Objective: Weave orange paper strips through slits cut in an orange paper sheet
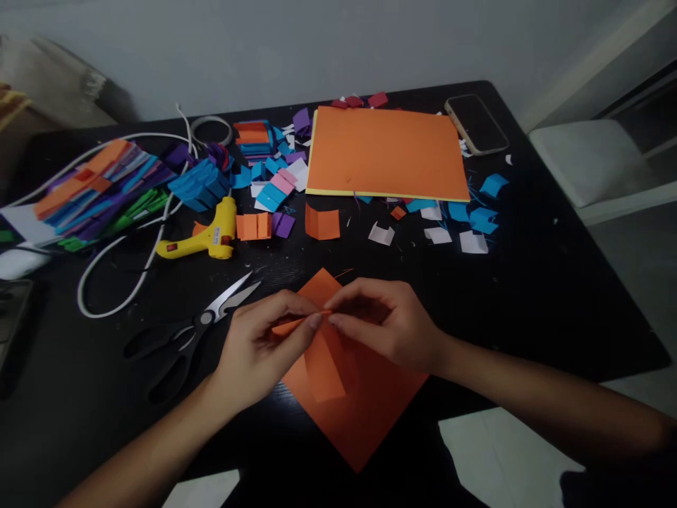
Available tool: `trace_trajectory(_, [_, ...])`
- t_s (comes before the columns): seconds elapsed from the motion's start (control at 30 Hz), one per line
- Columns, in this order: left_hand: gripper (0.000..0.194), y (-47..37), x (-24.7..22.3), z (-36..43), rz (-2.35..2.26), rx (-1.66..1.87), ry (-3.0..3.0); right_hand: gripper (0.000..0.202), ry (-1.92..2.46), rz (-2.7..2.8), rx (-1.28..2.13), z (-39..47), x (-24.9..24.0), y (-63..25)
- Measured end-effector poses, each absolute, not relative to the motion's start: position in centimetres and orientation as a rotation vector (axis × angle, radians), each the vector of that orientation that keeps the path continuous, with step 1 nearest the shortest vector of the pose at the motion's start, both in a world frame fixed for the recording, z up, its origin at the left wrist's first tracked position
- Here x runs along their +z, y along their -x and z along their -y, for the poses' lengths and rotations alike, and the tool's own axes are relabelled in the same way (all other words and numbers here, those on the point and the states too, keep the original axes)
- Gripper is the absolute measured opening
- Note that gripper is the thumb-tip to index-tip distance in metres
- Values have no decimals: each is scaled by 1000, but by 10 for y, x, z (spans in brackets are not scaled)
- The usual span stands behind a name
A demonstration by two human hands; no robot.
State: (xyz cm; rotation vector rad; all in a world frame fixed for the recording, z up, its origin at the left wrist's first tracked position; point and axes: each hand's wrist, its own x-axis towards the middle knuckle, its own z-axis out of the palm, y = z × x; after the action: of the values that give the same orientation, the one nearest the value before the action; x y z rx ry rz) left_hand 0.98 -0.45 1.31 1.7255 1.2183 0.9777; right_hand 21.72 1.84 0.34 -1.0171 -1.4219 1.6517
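- Pinching orange strip (324,370) at upper end with left hand (264,342) and right hand (394,324), both clamped on it, fingertips close together.
- Holding strip over orange sheet (364,423), laid cornerwise on black table (550,303).
- Perhaps folded at fingertips; dim light there.
- Near left hand: scissors (206,318), blades slightly open.
- Farther back: yellow glue gun (225,229), paper pieces (271,197), orange card (388,152), phone (476,123).

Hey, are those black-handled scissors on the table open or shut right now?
Slightly open: the scissors lie on the table left of the left hand, with a narrow gap between the blade tips.
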Motion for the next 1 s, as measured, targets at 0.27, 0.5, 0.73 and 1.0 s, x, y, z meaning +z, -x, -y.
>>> trace_trajectory(0.27, [9,-9,11,7,-1194,991,-1826,6,1016,1583,1552,-18,3,-219])
trace_trajectory(0.5, [9,-9,12,6,-1223,964,-1815,7,992,1623,1558,-18,3,-220])
trace_trajectory(0.73, [10,-10,11,7,-1207,947,-1827,8,1008,1650,1531,-19,4,-218])
trace_trajectory(1.0, [10,-8,11,7,-1222,928,-1832,8,1033,1640,1539,-21,3,-221])
